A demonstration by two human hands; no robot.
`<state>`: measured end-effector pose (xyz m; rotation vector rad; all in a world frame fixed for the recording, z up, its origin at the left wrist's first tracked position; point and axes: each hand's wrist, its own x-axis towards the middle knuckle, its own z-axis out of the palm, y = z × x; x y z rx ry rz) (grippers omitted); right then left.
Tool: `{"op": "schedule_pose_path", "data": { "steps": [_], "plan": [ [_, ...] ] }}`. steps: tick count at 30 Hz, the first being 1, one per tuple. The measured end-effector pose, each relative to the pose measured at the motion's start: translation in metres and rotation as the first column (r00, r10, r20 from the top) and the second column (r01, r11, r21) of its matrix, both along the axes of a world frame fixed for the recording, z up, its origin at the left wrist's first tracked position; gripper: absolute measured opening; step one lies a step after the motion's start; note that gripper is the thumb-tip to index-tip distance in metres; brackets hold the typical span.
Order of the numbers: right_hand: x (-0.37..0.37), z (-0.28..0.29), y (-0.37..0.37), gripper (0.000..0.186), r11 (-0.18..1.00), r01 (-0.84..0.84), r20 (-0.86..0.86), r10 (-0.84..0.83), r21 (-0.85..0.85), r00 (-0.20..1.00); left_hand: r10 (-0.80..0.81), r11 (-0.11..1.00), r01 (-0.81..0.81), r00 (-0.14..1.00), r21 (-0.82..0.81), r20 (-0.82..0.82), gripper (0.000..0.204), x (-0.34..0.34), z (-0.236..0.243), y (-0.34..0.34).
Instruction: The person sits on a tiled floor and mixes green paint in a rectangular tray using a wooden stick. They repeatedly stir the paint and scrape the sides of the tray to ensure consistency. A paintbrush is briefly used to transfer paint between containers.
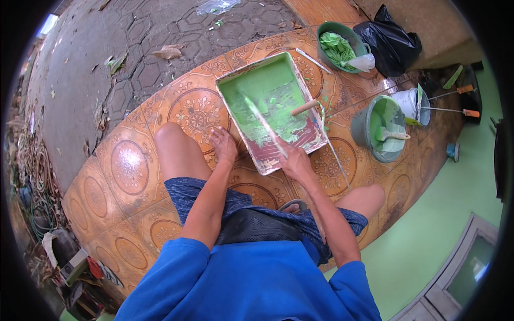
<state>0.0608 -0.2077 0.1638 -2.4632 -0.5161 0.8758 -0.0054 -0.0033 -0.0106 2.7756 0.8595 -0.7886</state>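
Observation:
My right hand [296,162] is closed around the near end of a long, pale, flat stick [261,119], its far end smeared with green paint. The stick slants over a paint tray [261,165] with a whitish rim, where green paint pools at the far end and reddish-brown streaks show at the near end. Across the tray's right rim lies a tool with a wooden handle [304,107] and a bent metal rod; whether it is a roller I cannot tell. Beside the tray's left edge, near my left knee, my left hand [223,145] has its fingers spread, holding nothing.
On the right stands a grey bucket [362,130] of green paint with a paintbrush [393,135] across it. Behind it are a white pail [405,101] and orange-handled rods [465,89]. A green basin [325,52] and black plastic bag [390,45] stand farther back. Patterned tiles [199,119] meet grey paving.

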Motion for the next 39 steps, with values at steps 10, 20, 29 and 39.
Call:
{"op": "schedule_pose_path", "data": {
  "steps": [10, 20, 29, 39],
  "plan": [
    [0.010, -0.003, -0.044, 0.051, 0.978, 0.175, 0.151, -0.191, 0.110, 0.970, 0.014, 1.000, -0.014, 1.000, -0.010, 0.002, 0.061, 0.004, 0.008, -0.004],
    [-0.026, 0.029, -0.054, 0.051, 0.950, 0.293, 0.037, -0.298, 0.104, 0.954, -0.038, 0.998, 0.036, 0.999, 0.048, 0.037, 0.062, -0.004, -0.011, -0.001],
    [-0.039, 0.011, -0.059, 0.050, 0.927, 0.280, 0.064, -0.304, 0.251, 0.950, 0.025, 1.000, -0.025, 1.000, -0.015, 0.016, 0.060, 0.001, -0.001, 0.000],
    [-0.037, 0.016, -0.049, 0.048, 0.915, 0.353, -0.044, -0.352, 0.196, 0.935, 0.001, 1.000, -0.001, 1.000, -0.007, 0.005, 0.060, 0.002, 0.003, 0.001]
  ]
}}
